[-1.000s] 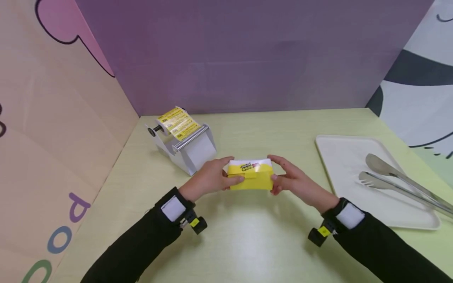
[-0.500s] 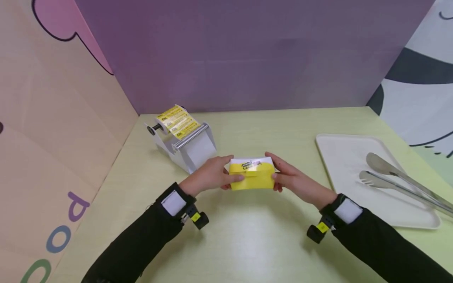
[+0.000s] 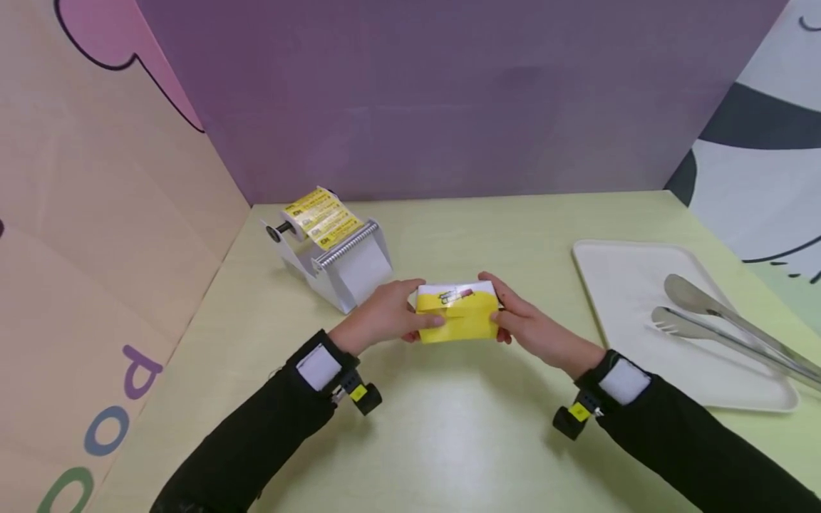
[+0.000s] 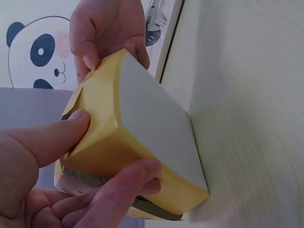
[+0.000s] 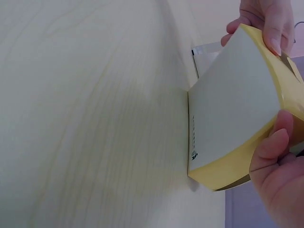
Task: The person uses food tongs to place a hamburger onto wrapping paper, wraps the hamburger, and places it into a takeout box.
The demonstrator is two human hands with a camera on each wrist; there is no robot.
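A small yellow-and-white carton (image 3: 457, 326) is between my two hands over the middle of the table. My left hand (image 3: 383, 313) grips its left end, thumb on the yellow front. At the opposite end, my right hand (image 3: 537, 329) holds it between thumb and fingers. Both wrist views show the carton tilted, its near side raised and its plain white underside (image 4: 149, 107) exposed. The far bottom edge of the carton (image 5: 232, 104) appears to touch the table. Folded flaps show at its ends, partly covered by fingers.
A metal label dispenser (image 3: 355, 274) with a roll of yellow printed labels (image 3: 323, 217) stands behind my left hand. To the right lies a white tray (image 3: 618, 285) bearing metal serving tongs (image 3: 725, 320). A purple panel (image 3: 449, 107) rises behind the table (image 3: 417, 442).
The carton has shifted slightly right and tipped a little, with both hands still holding it. My right hand has come slightly inward. The dispenser and tray stay in place.
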